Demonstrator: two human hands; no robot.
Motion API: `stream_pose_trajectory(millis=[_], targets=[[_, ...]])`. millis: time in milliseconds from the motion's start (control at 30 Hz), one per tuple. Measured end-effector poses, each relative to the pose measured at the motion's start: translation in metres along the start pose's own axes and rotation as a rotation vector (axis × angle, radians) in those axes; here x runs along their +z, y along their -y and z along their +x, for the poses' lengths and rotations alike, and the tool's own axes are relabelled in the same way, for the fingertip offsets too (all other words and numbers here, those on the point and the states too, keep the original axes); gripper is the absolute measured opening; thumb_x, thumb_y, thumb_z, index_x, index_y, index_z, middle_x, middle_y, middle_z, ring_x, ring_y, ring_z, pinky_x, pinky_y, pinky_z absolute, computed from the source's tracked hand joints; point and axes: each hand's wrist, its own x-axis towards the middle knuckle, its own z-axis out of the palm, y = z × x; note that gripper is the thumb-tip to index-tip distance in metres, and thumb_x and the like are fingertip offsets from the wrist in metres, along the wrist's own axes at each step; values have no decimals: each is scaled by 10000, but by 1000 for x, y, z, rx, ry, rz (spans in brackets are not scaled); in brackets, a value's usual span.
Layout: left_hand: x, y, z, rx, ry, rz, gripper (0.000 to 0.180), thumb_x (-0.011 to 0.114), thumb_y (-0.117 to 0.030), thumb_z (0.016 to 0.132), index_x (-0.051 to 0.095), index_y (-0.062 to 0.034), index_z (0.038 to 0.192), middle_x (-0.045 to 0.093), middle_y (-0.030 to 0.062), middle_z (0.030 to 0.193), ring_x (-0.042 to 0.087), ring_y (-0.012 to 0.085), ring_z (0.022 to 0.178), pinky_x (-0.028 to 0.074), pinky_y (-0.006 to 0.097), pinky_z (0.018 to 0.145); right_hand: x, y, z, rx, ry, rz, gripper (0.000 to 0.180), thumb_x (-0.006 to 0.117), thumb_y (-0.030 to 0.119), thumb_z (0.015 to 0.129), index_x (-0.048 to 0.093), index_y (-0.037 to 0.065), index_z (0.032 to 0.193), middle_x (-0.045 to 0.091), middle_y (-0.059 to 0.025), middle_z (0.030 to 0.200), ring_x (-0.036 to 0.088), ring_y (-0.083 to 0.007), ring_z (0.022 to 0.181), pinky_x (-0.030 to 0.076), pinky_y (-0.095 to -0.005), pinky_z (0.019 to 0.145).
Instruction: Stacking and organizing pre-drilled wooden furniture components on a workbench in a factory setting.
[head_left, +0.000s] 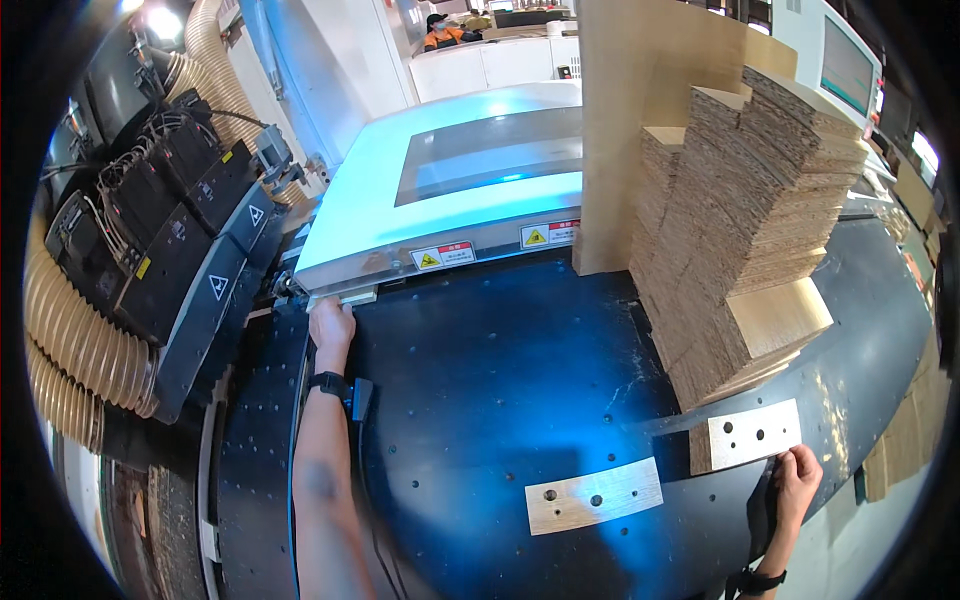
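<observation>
Workpieces, wooden, at a machine's dark tabletop (500, 370) — entry as seen from the head camera.

Left hand (331, 325): reaches forward to the machine's front edge, fingers curled down onto a pale strip (345, 297) that sits at the mouth under the hood (440, 200). The grip looks closed over the strip's end, though how firmly cannot be told. A dark watch (328, 382) is on the wrist.

Right hand (797, 478): at the near right rim of the tabletop, fingertips touching the lower corner of a small drilled panel (755, 433) that lies flat. Fingers are bent, pressing rather than clamping — nothing is lifted.

Second drilled panel (593, 495): lies flat and untouched between the two forearms, apart from both hands.

Stack (745, 220): a tall, fanned pile of like panels on the right of the tabletop, just behind the small drilled panel, with a tall upright board (625, 130) at its left.

Surroundings: ribbed hoses (70, 330) and black units (170, 240) at left; a person in orange (440, 35) far behind.

Progress, as a judgement: two panels show holes and lie out, one strip is at the mouth, and the large stack suggests much remains.
</observation>
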Motion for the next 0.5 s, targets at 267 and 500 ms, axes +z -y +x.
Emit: stream_pose_trajectory(millis=[267, 500], targets=[[-8, -34, -23, -130, 89, 38, 455, 748, -364, 900, 719, 58, 1069, 709, 280, 1156, 648, 450, 1146, 514, 537, 990, -1, 3, -2, 2, 21, 37, 116, 612, 1, 1003, 716, -35, 1037, 647, 37, 823, 495, -23, 656, 374, -198, 579], [2, -23, -30, -202, 191, -87, 730, 678, -430, 942, 532, 111, 1411, 418, 308, 1567, 347, 467, 1474, 301, 533, 1218, -4, -2, 3, -24, 40, 57, 111, 605, -24, 1000, 711, -33, 1032, 662, 26, 836, 532, -31, 687, 399, -195, 605]])
